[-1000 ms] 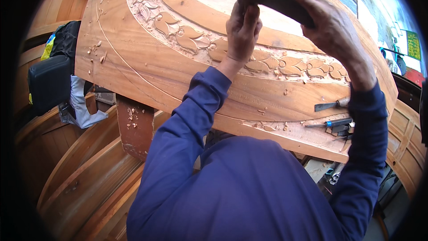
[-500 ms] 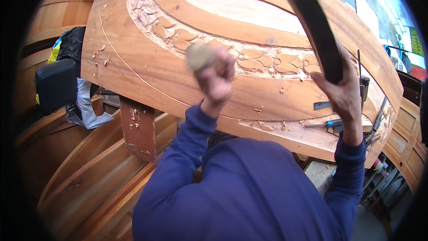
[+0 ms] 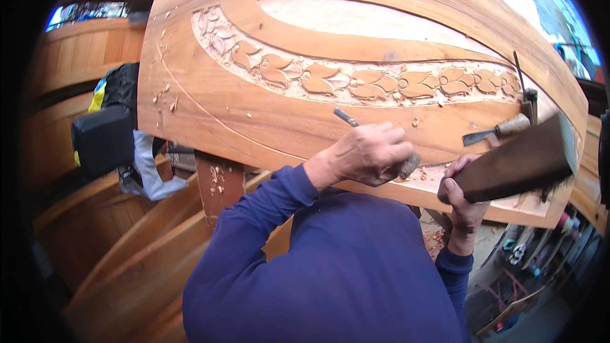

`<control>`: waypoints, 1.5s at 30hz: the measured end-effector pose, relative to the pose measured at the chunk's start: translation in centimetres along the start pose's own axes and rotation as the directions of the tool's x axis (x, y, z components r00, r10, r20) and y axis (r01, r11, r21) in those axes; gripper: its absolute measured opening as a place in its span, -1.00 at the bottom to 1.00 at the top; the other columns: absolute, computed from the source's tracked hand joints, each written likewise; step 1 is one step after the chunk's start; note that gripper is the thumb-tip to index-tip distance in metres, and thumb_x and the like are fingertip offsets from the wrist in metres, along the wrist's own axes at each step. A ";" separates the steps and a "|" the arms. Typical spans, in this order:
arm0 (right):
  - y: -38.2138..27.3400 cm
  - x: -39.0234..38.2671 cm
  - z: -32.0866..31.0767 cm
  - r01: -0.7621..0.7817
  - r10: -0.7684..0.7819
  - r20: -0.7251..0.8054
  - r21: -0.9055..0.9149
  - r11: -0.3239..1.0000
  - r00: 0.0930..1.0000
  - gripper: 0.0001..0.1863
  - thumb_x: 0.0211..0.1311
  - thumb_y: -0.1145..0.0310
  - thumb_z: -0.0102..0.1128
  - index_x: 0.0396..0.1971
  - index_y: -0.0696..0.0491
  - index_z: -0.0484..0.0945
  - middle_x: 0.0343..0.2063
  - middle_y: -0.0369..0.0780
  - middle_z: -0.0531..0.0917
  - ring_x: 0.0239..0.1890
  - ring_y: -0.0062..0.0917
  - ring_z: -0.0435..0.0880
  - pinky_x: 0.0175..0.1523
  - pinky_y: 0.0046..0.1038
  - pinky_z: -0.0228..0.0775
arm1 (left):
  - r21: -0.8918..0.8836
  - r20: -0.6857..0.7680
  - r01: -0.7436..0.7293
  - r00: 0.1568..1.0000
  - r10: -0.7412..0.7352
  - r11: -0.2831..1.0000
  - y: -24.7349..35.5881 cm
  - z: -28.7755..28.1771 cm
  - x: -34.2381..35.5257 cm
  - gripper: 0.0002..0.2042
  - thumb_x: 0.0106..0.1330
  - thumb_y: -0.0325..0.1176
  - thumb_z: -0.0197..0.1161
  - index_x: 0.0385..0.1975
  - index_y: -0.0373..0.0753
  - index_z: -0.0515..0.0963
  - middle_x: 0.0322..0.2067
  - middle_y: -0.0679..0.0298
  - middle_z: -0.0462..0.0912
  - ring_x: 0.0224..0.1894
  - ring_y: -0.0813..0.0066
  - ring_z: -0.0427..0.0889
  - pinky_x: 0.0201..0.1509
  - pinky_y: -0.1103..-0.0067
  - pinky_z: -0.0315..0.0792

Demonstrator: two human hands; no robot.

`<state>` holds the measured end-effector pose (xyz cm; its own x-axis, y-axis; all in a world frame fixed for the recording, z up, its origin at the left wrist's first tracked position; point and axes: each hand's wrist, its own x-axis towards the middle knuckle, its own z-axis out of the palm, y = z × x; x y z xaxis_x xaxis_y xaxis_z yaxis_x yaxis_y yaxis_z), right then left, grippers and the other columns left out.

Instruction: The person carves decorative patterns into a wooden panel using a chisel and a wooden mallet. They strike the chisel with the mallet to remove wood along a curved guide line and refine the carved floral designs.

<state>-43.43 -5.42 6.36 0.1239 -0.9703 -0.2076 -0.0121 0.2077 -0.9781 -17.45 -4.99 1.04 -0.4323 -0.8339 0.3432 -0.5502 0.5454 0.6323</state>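
My left hand (image 3: 370,152) is closed round a chisel, whose metal blade (image 3: 345,116) points up and left over the plain wood of a large panel (image 3: 206,114). My right hand (image 3: 464,206) grips one end of a long dark block-shaped mallet (image 3: 511,162), tilted up to the right over the panel's near right part. A band of carved tulip-like shapes (image 3: 368,82) curves across the panel beyond my left hand, with shavings scattered about. A wide chisel with a wooden handle (image 3: 511,127) lies right of the hands, beside more upright-looking tools (image 3: 530,101), partly hidden by the mallet.
A black padded item (image 3: 101,136) with pale cloth stands at the panel's left edge. A reddish-brown support (image 3: 217,187) shows below that edge. Other wooden panels (image 3: 86,47) are stacked at the left, and assorted tools and metal pieces (image 3: 515,251) lie below at the right.
Both hands have come down toward the near edge. My left hand's chisel now slants up and left. My right hand has lowered the mallet from high over the panel to the lower right.
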 end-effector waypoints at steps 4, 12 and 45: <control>3.1 -5.7 2.0 -0.110 0.077 -0.194 -0.165 0.980 0.978 -0.63 0.03 0.60 0.41 -0.15 0.15 0.48 -0.32 -0.26 0.55 -0.32 -0.61 0.58 -0.15 -0.54 0.47 | 0.037 0.141 -0.337 0.934 0.329 0.941 -3.3 1.5 -1.6 -0.87 0.14 -0.31 0.26 -0.54 -0.09 0.43 -0.57 0.32 0.46 -0.53 0.35 0.60 -0.52 0.44 0.49; 7.3 -14.9 7.4 -0.099 -0.013 -0.366 -0.286 0.953 0.930 -0.40 -0.01 0.64 0.44 0.04 0.14 0.34 -0.26 -0.24 0.57 -0.34 -0.59 0.61 -0.18 -0.51 0.55 | -0.113 0.325 -0.530 0.780 0.536 0.840 -7.3 -0.9 -1.9 -0.84 0.13 -0.24 0.29 -0.37 -0.04 0.47 -0.43 0.34 0.50 -0.39 0.34 0.64 -0.44 0.41 0.52; 9.2 -10.5 12.6 0.244 -0.623 -0.014 -0.913 0.327 0.782 -0.26 0.13 0.05 0.54 0.16 0.12 0.36 -0.11 -0.01 0.64 -0.15 -0.06 0.70 -0.03 -0.14 0.59 | -0.551 0.032 -0.426 0.848 0.529 0.717 -9.5 -3.4 0.2 -0.81 -0.12 -0.39 0.37 -0.54 -0.13 0.47 -0.60 0.28 0.46 -0.53 0.20 0.59 -0.53 0.32 0.41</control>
<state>-32.34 8.23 -0.28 0.0908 -0.8899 0.4471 -0.8797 -0.2821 -0.3829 -9.85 -10.64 -2.54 -0.6805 -0.4161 0.6031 0.1834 0.7001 0.6901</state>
